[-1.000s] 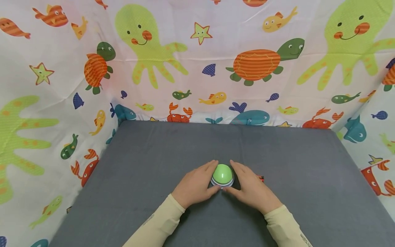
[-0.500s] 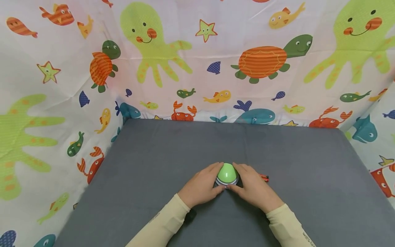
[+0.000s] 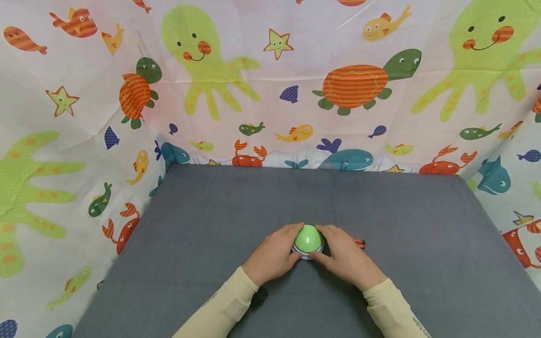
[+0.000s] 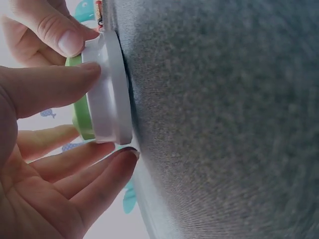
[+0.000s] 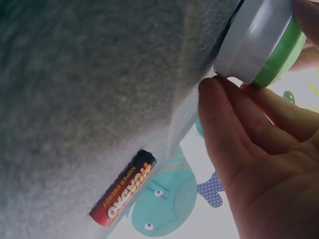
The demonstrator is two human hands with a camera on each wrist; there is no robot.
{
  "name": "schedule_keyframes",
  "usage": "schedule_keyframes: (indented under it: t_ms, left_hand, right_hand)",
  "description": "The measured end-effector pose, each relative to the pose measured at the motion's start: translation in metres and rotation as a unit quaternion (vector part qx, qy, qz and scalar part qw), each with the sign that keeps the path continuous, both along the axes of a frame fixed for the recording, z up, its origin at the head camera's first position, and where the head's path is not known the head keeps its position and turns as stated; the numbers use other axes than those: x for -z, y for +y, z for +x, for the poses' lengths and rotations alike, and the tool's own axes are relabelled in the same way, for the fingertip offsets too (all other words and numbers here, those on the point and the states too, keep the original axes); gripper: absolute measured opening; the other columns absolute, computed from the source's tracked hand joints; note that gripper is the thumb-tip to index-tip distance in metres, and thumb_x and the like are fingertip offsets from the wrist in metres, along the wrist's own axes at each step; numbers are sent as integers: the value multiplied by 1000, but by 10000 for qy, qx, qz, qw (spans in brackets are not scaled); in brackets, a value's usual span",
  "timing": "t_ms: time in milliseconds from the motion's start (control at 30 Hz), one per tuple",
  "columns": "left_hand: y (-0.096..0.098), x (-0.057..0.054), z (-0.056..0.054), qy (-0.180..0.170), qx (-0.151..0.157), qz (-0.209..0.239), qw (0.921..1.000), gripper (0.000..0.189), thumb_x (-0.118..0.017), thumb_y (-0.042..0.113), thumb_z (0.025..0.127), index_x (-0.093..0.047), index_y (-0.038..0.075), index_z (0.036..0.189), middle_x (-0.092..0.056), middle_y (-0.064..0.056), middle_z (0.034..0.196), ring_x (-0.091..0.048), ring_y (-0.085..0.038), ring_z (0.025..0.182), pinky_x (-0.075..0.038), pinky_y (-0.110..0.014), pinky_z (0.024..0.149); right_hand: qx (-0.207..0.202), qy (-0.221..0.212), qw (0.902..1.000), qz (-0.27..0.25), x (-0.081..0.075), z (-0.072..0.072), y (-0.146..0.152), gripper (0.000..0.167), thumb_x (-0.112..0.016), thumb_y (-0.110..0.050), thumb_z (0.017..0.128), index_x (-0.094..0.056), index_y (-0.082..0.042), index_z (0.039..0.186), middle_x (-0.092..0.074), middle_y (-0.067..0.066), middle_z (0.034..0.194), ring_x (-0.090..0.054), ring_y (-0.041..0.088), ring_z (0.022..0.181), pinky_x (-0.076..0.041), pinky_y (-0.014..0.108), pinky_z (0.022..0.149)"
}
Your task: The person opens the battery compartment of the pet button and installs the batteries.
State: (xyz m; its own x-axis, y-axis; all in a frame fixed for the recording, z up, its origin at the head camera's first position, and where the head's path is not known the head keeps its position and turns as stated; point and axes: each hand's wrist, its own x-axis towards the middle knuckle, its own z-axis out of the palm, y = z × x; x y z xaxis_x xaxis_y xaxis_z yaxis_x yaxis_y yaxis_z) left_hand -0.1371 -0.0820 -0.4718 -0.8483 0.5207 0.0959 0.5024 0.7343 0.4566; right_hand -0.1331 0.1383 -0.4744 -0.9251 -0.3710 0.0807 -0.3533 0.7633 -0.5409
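Between both hands, a round push button with a green dome [image 3: 308,239] and a white base sits on the grey table. My left hand [image 3: 272,256] grips its left side; the left wrist view shows the thumb on the white base [image 4: 110,99] and fingers along the opposite side. From the right, my right hand [image 3: 348,258] holds the button, thumb at the near side and fingers curving round the far side. In the right wrist view, fingertips [image 5: 212,89] meet the lower edge of the base. The button's underside is hidden.
Just right of the right hand lie red and black batteries [image 3: 360,243], partly covered by that hand. One battery [image 5: 123,189] shows plainly in the right wrist view. Patterned cloth [image 3: 270,94] with sea animals hangs behind and beside the grey table [image 3: 236,197].
Fingers of both hands have drawn in closer around the green dome. The button stays in about the same place, while the head view shifts slightly.
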Motion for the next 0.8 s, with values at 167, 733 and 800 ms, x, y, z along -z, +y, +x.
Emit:
schedule_keyframes:
  t_ms: [167,733,800]
  left_hand:
    - [-1,-3,1,94,17,116,9999,70,-77,17,102,-46,6,163,-60,-11,158,-63,-24,141,-56,-43,112]
    - [3,-8,4,-819,-286,1095,9902,70,-75,22,104,-43,8,165,-55,-11,161,-60,-25,142,-53,-45,116]
    - [3,-8,4,-968,-402,1191,9873,71,-75,22,104,-43,9,166,-55,-12,160,-60,-25,141,-54,-45,115]
  right_hand:
    - [8,-11,10000,-76,-1,0,2,64,-88,-27,93,-62,-1,145,-67,16,140,-67,31,127,-57,54,107]
    - [166,8,9988,-452,-5,-1,2,66,-95,-19,85,-60,-3,139,-71,12,129,-70,22,109,-61,44,91]
    - [146,-5,9988,-475,-5,-1,2,65,-94,-16,85,-60,-3,139,-71,12,129,-70,23,111,-61,45,92]
